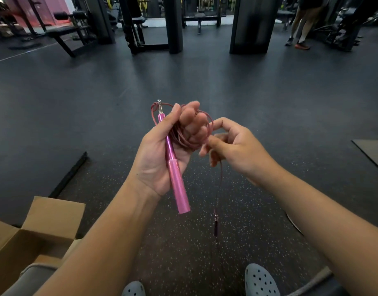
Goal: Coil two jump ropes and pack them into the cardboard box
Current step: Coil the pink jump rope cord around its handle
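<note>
No readable text, labels or numbers anywhere.

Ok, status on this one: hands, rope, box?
Left hand grips pink handle and coil. Right hand pinches rope tail; second handle dangling. Cardboard box open, lower left. Nothing blocking.

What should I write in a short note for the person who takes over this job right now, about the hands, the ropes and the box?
Left hand: grips the pink handle and the coiled loops of the pink rope.
Right hand: pinches the free part of the rope beside the coil.
The rope's tail hangs down from the right hand, with the second handle dangling at its end above the floor.
Cardboard box: open, at lower left; no rope shows in the part of it that is visible.
Done: most of this rope is coiled.
Left: wind the tail, put the rope in the box, then the second rope, which is not in view.
</note>
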